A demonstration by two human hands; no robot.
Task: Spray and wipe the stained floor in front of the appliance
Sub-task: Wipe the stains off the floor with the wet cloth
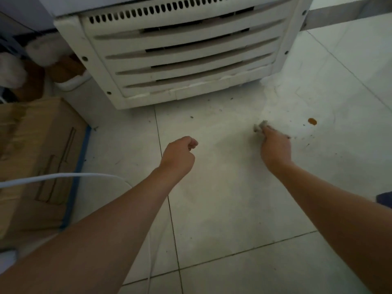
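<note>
A white appliance (180, 54) with a slatted vent grille stands at the top of the view. The pale tiled floor (222, 187) before it carries dark specks and a brown stain (312, 121) at the right. My right hand (274, 145) presses a small grubby wad of tissue (260, 126) onto the floor, left of the brown stain. My left hand (180, 152) hovers over the tile in a loose fist with nothing in it. No spray bottle is in view.
A cardboard box (40, 158) with blue tape along its edge lies at the left. A white cord (63, 177) runs across it. Fluffy white and brown items (31, 66) are piled left of the appliance. A grey skirting (350, 9) runs at the top right.
</note>
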